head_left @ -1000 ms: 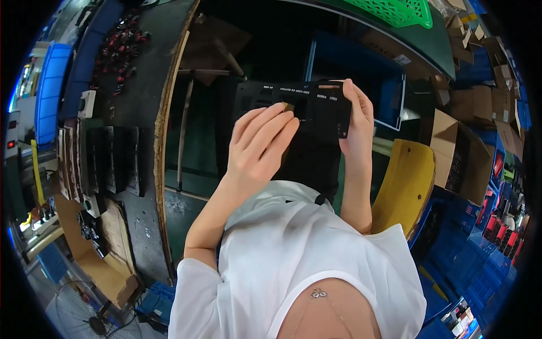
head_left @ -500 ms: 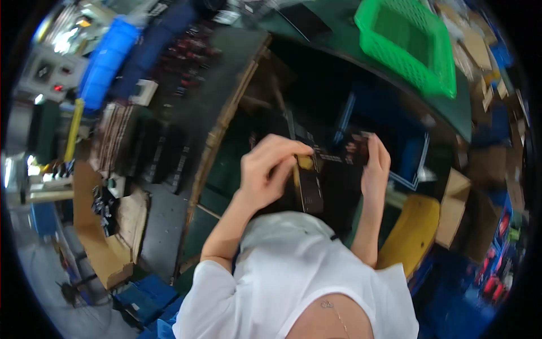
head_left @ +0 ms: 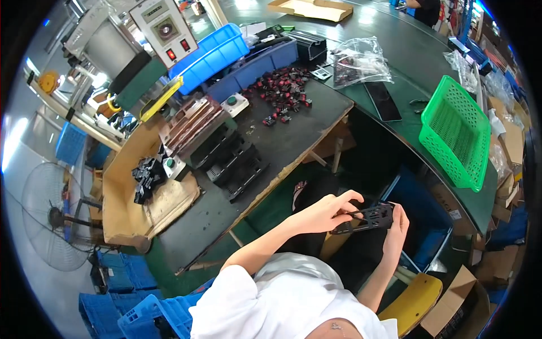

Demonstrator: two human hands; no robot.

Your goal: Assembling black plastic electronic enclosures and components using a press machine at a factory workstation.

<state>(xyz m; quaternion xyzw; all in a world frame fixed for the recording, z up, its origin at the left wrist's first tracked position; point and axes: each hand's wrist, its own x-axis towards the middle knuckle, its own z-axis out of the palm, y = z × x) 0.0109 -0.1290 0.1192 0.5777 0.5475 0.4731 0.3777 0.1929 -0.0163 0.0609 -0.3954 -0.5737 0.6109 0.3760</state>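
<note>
A black slotted plastic housing (head_left: 370, 219) is held up over my lap between both hands. My right hand (head_left: 397, 227) grips its right end, with the fingers wrapped round the edge. At the left end my left hand (head_left: 328, 213) is closed in a pinch, thumb and fingers against the housing; whether a small part is also in that pinch, I cannot make out. Similar black housings (head_left: 234, 164) stand in a row on the dark workbench (head_left: 186, 243) to the left. A pile of small red-and-black parts (head_left: 282, 93) lies farther back on that bench.
Below my right hand is a blue crate (head_left: 420, 257). A green basket (head_left: 458, 135), a phone (head_left: 384, 101) and a clear plastic bag (head_left: 361, 62) rest on the green table. A press machine (head_left: 121, 62), a blue bin (head_left: 212, 53) and an opened cardboard box (head_left: 121, 198) are at left.
My view has swung toward the bench and the blur has cleared. Both hands now sit farther right and lower in view, closer together around the black housing.
</note>
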